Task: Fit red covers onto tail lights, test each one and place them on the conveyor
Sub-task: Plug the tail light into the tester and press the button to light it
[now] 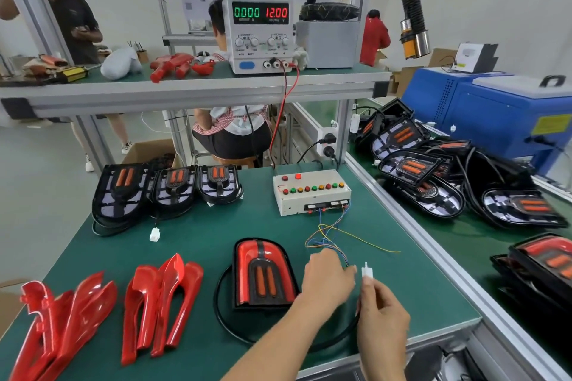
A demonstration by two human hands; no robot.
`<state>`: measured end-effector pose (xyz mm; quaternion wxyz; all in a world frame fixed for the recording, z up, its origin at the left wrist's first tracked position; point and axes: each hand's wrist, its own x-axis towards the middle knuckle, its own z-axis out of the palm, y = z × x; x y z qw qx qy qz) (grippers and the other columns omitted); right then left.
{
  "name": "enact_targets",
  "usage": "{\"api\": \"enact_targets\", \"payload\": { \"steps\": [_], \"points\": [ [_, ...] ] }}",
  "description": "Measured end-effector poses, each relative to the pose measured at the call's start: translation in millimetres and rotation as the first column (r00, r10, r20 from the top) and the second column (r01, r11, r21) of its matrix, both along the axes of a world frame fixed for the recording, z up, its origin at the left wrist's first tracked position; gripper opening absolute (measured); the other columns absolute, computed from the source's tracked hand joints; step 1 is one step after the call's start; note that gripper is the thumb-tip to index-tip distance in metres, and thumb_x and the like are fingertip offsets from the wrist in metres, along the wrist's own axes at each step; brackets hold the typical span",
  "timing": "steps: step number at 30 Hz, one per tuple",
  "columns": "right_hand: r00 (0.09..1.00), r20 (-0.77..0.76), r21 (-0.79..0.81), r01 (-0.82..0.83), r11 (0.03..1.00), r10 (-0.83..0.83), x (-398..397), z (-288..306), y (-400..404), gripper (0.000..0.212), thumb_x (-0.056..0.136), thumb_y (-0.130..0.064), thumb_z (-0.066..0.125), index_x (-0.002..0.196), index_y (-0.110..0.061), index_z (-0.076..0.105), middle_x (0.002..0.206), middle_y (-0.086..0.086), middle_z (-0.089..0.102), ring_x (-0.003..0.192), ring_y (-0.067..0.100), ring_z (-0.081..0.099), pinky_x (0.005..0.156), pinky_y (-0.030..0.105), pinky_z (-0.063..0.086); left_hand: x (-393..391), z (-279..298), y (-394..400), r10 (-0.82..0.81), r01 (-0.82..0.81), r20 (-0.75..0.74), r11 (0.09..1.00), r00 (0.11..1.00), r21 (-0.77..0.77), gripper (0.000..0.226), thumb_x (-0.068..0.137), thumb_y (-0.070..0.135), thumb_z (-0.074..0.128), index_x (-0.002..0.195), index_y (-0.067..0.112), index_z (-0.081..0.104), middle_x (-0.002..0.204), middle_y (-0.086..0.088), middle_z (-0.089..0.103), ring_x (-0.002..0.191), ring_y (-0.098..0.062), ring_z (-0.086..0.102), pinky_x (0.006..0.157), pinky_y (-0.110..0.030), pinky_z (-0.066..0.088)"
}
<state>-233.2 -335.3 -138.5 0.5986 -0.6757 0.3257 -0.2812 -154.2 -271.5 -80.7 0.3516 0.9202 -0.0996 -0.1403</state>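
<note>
Currently on the green desk (216,244): one tail light (263,275) with its red cover already fitted, lying face up at centre front, its black cable (229,328) looped round it toward the person, probably so the plug end reaches the tester leads. Right hand (382,315): fingers curled, thumb and forefinger pinching a small white connector (366,272) held upright, apparently the light's own plug. Left hand (328,280): fingers bent round the end of the coloured wire bundle (328,235) that runs from the white test box (311,192); what it holds at the tips is hidden, so a mating plug is a guess. Both hands sit just beside each other, apart by a small gap, which suggests the testing step is about to begin with the two ends being joined. Loose red covers (154,303): laid in groups at front left, within easy reach for fitting. Uncovered tail lights (167,192): three in a row at the back left of the desk, awaiting covers. Power supply (261,31): on the upper shelf, reading zero current and twelve volts, so nothing is drawing power yet. Conveyor (458,238): at right, carrying a pile of tail lights.
</note>
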Motion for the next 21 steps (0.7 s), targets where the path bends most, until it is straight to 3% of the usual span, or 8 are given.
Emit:
{"api": "enact_targets", "payload": {
  "steps": [3,5,8,11,16,21],
  "points": [
    [0.999,0.002,0.016,0.033,0.999,-0.033,0.8,-2.7,0.1,0.015,0.095,-0.038,0.066,0.09,-0.028,0.076,0.075,-0.006,0.074,0.079,0.018,0.069,0.076,0.038,0.054,2.0,-5.8,-6.8,0.011,-0.011,-0.046,1.0,0.999,-0.008,0.025,0.088,0.037,0.07,0.084,0.013,0.065,0.106,-0.017,0.073,0.105,-0.039,0.065,0.085,-0.036,0.052],
    [0.999,-0.014,0.0,0.042,0.999,-0.042,0.7,-3.7,-0.6,0.014,0.094,-0.038,0.066,0.092,-0.027,0.075,0.075,-0.005,0.074,0.079,0.019,0.069,0.077,0.038,0.054,3.6,-7.8,-6.8,0.009,-0.013,-0.071,0.998,0.997,-0.064,0.021,0.089,0.032,0.07,0.082,0.013,0.071,0.099,-0.015,0.075,0.097,-0.034,0.069,0.084,-0.035,0.056],
    [0.999,-0.018,-0.027,0.038,0.999,-0.039,1.0,-4.5,-2.4,0.016,0.093,-0.039,0.067,0.087,-0.027,0.075,0.065,-0.004,0.07,0.071,0.022,0.066,0.074,0.041,0.055,9.8,-6.6,-2.7,0.038,-0.105,-0.202,0.937,0.979,-0.332,0.026,0.092,0.025,0.069,0.069,0.016,0.064,0.08,-0.014,0.073,0.068,-0.024,0.067,0.076,-0.039,0.063],
    [1.0,-0.016,-0.07,-0.001,0.998,0.0,0.7,-3.4,1.8,0.018,0.093,-0.048,0.065,0.084,-0.034,0.073,0.057,-0.009,0.062,0.063,0.018,0.061,0.064,0.033,0.048,16.0,2.4,5.5,-0.009,-0.261,-0.433,0.787,0.901,-0.56,0.017,0.094,0.015,0.07,0.08,0.012,0.061,0.073,-0.007,0.073,0.057,-0.014,0.068,0.058,-0.024,0.058],
    [0.996,-0.026,-0.112,-0.092,0.989,0.09,1.6,-3.8,6.9,0.015,0.094,-0.045,0.063,0.084,-0.039,0.072,0.059,-0.009,0.064,0.056,0.005,0.056,0.061,0.031,0.044,17.8,5.2,16.3,-0.031,-0.286,-0.46,0.745,0.887,-0.602,0.008,0.093,0.011,0.071,0.087,0.012,0.067,0.069,-0.001,0.072,0.055,-0.01,0.067,0.061,-0.022,0.053],
    [0.989,-0.027,-0.093,-0.149,0.985,0.147,3.9,-2.0,4.9,0.018,0.094,-0.041,0.064,0.08,-0.035,0.073,0.058,-0.006,0.064,0.051,0.003,0.053,0.06,0.032,0.044,16.3,-0.6,18.8,-0.054,-0.327,-0.509,0.707,0.859,-0.627,0.009,0.092,0.008,0.073,0.085,0.011,0.067,0.075,-0.006,0.072,0.065,-0.019,0.066,0.068,-0.029,0.052]
  ]
}}
